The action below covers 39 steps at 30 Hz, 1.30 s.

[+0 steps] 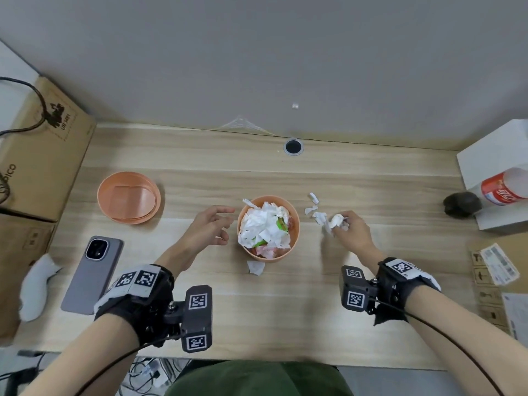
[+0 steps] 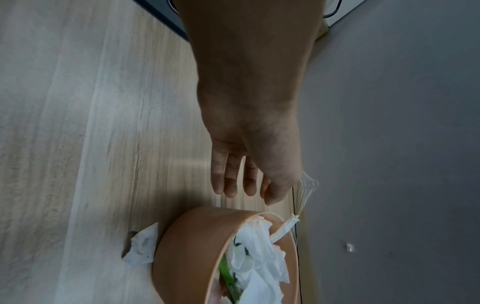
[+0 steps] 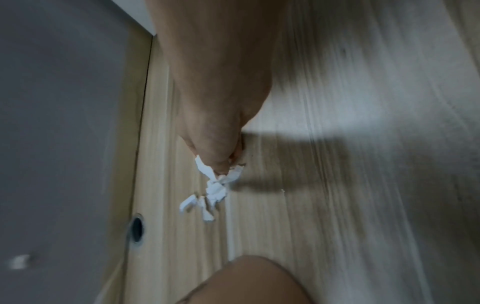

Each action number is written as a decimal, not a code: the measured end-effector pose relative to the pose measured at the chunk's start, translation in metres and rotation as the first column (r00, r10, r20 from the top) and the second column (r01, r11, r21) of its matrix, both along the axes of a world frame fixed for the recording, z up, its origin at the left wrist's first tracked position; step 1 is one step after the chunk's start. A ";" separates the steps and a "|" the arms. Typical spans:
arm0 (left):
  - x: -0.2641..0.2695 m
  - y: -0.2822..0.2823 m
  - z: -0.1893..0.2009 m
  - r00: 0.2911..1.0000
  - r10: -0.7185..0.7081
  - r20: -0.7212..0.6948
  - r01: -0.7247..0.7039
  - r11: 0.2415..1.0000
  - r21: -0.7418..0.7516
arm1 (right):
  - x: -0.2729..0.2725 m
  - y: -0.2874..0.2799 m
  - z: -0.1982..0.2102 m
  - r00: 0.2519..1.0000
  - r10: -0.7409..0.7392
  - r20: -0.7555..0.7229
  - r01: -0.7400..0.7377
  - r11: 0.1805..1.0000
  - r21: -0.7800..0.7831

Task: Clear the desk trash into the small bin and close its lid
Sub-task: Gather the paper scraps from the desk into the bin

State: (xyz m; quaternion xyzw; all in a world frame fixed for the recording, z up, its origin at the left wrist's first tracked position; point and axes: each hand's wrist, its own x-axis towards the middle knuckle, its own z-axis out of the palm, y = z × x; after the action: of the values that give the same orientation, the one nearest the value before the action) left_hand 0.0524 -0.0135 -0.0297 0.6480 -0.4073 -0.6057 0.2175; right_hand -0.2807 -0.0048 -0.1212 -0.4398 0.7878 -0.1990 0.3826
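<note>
right hand (image 1: 353, 231) pinches paper scraps (image 1: 328, 221) | bin (image 1: 268, 228) left of it | left hand (image 1: 210, 227) relaxed

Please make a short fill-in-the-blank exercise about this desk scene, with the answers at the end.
1. The right hand pinches white paper scraps on the ____ side of the bin.
2. The bin's lid lies on the desk, so the bin is ____.
3. The left hand holds ____.
4. One paper scrap lies on the desk at the bin's ____ side.

Answers: right; open; nothing; near
</note>
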 end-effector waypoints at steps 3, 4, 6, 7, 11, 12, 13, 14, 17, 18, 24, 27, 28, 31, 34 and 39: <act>-0.003 -0.001 -0.002 1.000 -0.015 -0.005 0.015 1.000 0.010 | 0.005 -0.005 0.029 0.973 -0.104 0.204 0.113 0.993 -0.032; -0.005 -0.002 -0.003 1.000 -0.016 -0.009 0.016 1.000 0.016 | 0.008 -0.010 0.045 0.959 -0.086 0.270 0.111 0.991 -0.078; -0.008 -0.001 -0.004 1.000 -0.016 -0.027 0.017 0.999 0.036 | 0.022 -0.018 0.079 0.932 0.035 0.362 0.025 0.987 -0.161; -0.009 -0.001 -0.004 0.999 -0.015 -0.034 0.017 0.999 0.045 | 0.032 -0.021 0.095 0.918 0.113 0.381 -0.043 0.981 -0.189; -0.013 -0.001 -0.003 0.996 0.000 -0.086 0.005 0.998 0.056 | 0.073 -0.018 0.137 0.835 0.455 0.309 -0.419 0.890 -0.181; -0.014 -0.001 -0.002 0.995 0.001 -0.099 0.004 0.999 0.048 | 0.077 -0.015 0.139 0.803 0.511 0.308 -0.489 0.859 -0.149; -0.016 -0.001 0.000 0.995 -0.008 -0.103 0.012 0.999 0.033 | 0.078 -0.012 0.139 0.782 0.526 0.335 -0.516 0.847 -0.126; -0.017 -0.001 0.001 0.995 -0.019 -0.096 0.021 1.000 0.017 | 0.076 -0.010 0.139 0.778 0.503 0.377 -0.501 0.858 -0.112; -0.018 -0.002 0.001 0.996 -0.054 -0.078 0.051 0.998 -0.034 | 0.064 -0.001 0.135 0.847 0.332 0.415 -0.308 0.943 -0.125; -0.018 -0.001 0.000 0.996 -0.059 -0.071 0.056 0.997 -0.048 | 0.060 0.002 0.131 0.866 0.272 0.421 -0.234 0.962 -0.140; -0.005 -0.001 0.000 1.000 -0.027 0.009 0.027 0.994 -0.110 | 0.050 0.032 0.083 0.929 0.002 0.370 -0.009 1.000 0.015; 0.009 0.002 0.001 0.998 0.055 -0.003 -0.055 0.992 -0.117 | 0.066 0.049 0.066 0.911 0.004 0.412 -0.094 0.975 0.200; 0.012 0.004 0.001 0.997 0.082 -0.013 -0.083 0.990 -0.114 | 0.075 0.053 0.066 0.900 0.041 0.434 -0.153 0.962 0.227; 0.021 0.007 -0.001 0.990 0.136 -0.043 -0.139 0.985 -0.099 | 0.111 0.058 0.086 0.796 0.270 0.542 -0.390 0.913 0.117; 0.026 0.009 -0.001 0.984 0.160 -0.082 -0.165 0.984 -0.061 | 0.148 0.046 0.118 0.638 0.488 0.595 -0.564 0.823 -0.070; 0.027 0.009 0.004 0.982 0.140 -0.128 -0.145 0.989 -0.030 | 0.188 0.014 0.130 0.637 0.702 0.317 -0.691 0.703 -0.169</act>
State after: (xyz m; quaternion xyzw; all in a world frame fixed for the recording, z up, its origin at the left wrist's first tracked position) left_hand 0.0790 -0.0043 -0.0257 0.6317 -0.3573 -0.6201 0.2980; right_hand -0.0927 0.0092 0.0083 -0.6709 0.4706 -0.1254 0.5592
